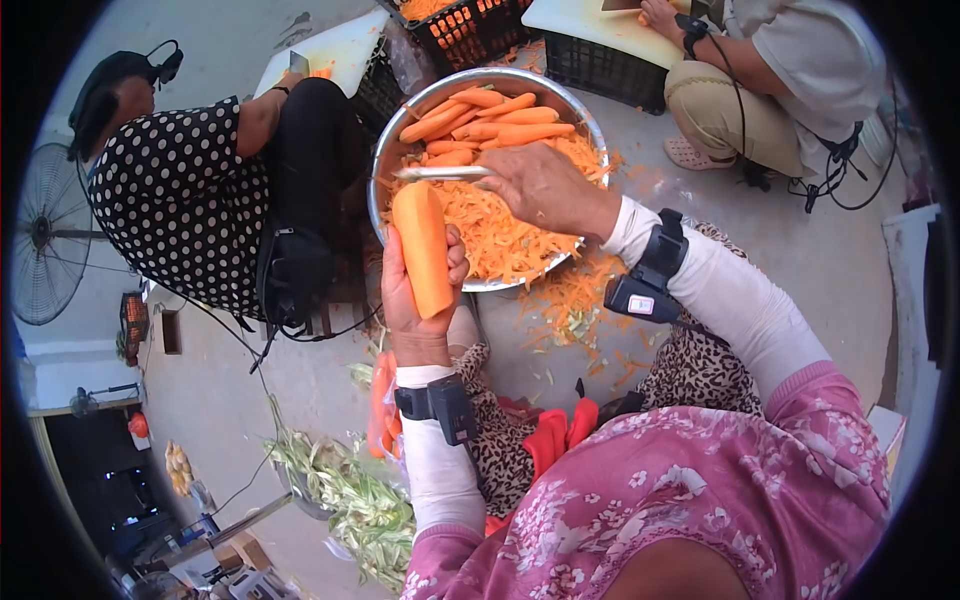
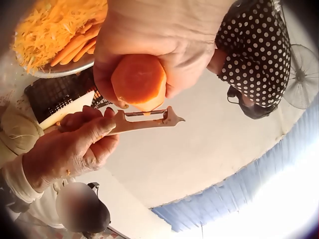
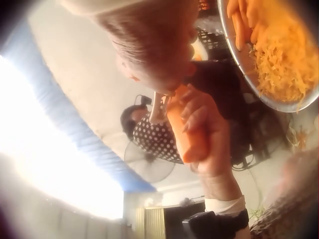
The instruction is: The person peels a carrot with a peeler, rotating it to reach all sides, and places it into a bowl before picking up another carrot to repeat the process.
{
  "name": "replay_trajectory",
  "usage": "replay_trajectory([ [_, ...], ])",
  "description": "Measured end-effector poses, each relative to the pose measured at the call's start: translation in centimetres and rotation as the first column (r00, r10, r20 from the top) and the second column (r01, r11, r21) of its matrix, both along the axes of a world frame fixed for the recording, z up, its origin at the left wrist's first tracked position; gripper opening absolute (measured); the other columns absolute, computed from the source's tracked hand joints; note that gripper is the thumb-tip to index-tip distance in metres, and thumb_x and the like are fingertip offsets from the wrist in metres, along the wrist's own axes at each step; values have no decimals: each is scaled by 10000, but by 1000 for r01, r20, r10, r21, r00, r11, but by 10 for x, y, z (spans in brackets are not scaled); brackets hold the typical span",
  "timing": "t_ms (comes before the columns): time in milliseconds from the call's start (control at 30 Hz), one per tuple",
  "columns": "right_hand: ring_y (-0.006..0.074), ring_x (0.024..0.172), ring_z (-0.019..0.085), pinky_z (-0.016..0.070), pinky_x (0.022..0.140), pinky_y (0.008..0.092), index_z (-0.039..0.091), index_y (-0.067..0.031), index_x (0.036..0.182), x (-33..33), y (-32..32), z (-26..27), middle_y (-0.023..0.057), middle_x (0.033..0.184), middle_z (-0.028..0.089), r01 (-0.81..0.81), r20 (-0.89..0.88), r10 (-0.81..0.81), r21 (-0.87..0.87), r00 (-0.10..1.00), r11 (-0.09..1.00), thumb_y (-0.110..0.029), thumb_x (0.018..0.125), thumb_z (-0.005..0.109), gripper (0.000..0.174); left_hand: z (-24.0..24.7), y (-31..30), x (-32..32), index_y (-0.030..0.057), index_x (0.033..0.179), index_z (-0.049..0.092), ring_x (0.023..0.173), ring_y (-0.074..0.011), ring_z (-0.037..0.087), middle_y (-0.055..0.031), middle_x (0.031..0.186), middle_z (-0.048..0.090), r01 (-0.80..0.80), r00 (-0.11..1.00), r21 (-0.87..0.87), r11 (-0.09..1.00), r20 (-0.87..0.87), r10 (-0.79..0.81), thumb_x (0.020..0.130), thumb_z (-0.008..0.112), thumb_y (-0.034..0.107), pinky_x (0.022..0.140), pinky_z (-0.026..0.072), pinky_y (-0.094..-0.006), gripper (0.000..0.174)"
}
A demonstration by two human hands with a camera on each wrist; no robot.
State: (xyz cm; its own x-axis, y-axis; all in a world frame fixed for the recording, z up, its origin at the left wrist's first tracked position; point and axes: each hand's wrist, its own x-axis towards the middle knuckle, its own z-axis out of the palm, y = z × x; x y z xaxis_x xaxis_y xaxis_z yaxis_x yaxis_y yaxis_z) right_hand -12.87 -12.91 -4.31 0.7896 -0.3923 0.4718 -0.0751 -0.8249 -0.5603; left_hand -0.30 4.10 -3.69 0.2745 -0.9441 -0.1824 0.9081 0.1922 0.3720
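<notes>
A thick peeled carrot stands tilted in my left hand, its fingers and thumb wrapped round the sides. My right hand grips a white vegetable peeler by the handle, its head just past the carrot's far end. In the left wrist view the peeler's blade lies right at the edge of the carrot's flat cut end. Beyond both hands is a big metal basin with orange peel shavings and several whole carrots.
A person in a polka-dot top crouches at the left; another in a light shirt sits at the upper right. Black crates bear white cutting boards. Shavings and corn husks litter the floor. A fan stands far left.
</notes>
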Motion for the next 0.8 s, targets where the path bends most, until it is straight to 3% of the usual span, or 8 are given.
replay_trajectory([
  [33, 388, 733, 587, 456, 617, 479, 558, -20, 831, -1, -10, -1, 193, 736, 592, 44, -159, -40, 20, 986, 999, -191, 871, 548, 176, 5, -1, -6, 16, 1195, 449, 734, -201, 439, -154, 954, 468, 43, 998, -54, 998, 54, -40, 959, 394, 474, 562, 422, -266, 518],
  [167, 403, 725, 587, 452, 613, 464, 565, -7, 844, 3, -20, -1, 203, 743, 594, 148, -21, -146, 143, 989, 979, -181, 876, 543, 179, 5, -9, -2, 16, 1200, 455, 747, -201, 441, -146, 950, 481, -3, 991, -29, 1000, 134, 7, 957, 384, 499, 585, 423, -275, 545],
  [300, 396, 736, 588, 454, 623, 454, 563, -7, 855, -1, -1, 23, 197, 745, 593, 86, -37, -78, 327, 996, 941, -190, 875, 551, 185, 2, -5, 5, 18, 1181, 482, 787, -211, 473, -139, 960, 509, -76, 980, 50, 996, 187, 65, 963, 360, 502, 625, 436, -299, 545],
  [367, 390, 728, 583, 457, 632, 449, 559, -15, 866, 0, 11, 25, 188, 750, 592, -65, 113, 40, 225, 993, 972, -199, 873, 552, 185, 0, -6, 6, 21, 1179, 486, 794, -213, 482, -139, 964, 516, -115, 981, 86, 990, 169, 99, 964, 356, 500, 629, 439, -304, 541],
  [533, 373, 723, 579, 456, 625, 418, 559, -18, 913, 0, 27, 20, 170, 742, 571, -226, 92, 212, 188, 973, 956, -149, 859, 580, 143, -1, -11, 5, 29, 1185, 490, 774, -222, 504, -137, 952, 549, -183, 973, 201, 962, 179, 148, 973, 353, 474, 635, 442, -317, 511],
  [600, 375, 782, 588, 458, 660, 481, 556, -39, 895, -1, 25, 19, 163, 803, 603, -149, 35, 146, 120, 989, 982, -198, 867, 542, 163, -4, -10, 7, 27, 1184, 491, 770, -222, 508, -138, 950, 551, -174, 955, 179, 968, 270, 122, 975, 349, 471, 632, 440, -315, 510],
  [733, 381, 744, 586, 457, 638, 441, 557, -8, 877, 5, -17, 10, 186, 749, 580, 60, -35, -60, -12, 998, 998, -162, 865, 577, 156, 7, -7, -6, 20, 1176, 494, 763, -218, 513, -136, 944, 553, -124, 883, 183, 975, 469, 24, 978, 339, 474, 620, 431, -308, 519],
  [800, 381, 727, 582, 453, 636, 440, 583, -6, 874, 6, -29, 2, 196, 741, 586, 154, -232, -137, 55, 963, 987, -170, 862, 584, 165, 14, -10, -9, 18, 1175, 497, 765, -214, 507, -133, 935, 549, -43, 919, 91, 995, 395, 4, 975, 342, 485, 617, 429, -303, 531],
])
